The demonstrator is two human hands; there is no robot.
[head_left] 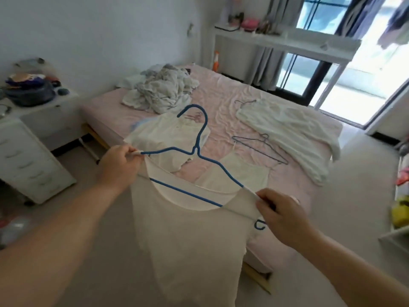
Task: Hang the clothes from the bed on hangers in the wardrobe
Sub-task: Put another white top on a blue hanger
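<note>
A white sleeveless top hangs on a blue wire hanger held up in front of me over the bed's near corner. My left hand pinches the top's left strap at the hanger's left end. The right strap and the hanger's right end are gripped by my right hand. On the pink bed lie a crumpled pile of clothes, a white garment behind the hanger, a small white top, and a long white garment on a hanger. No wardrobe is in view.
A spare thin wire hanger lies on the bed. A white drawer unit and cluttered nightstand stand at left. A white desk and a glass door are beyond the bed. Shelving with items is at right.
</note>
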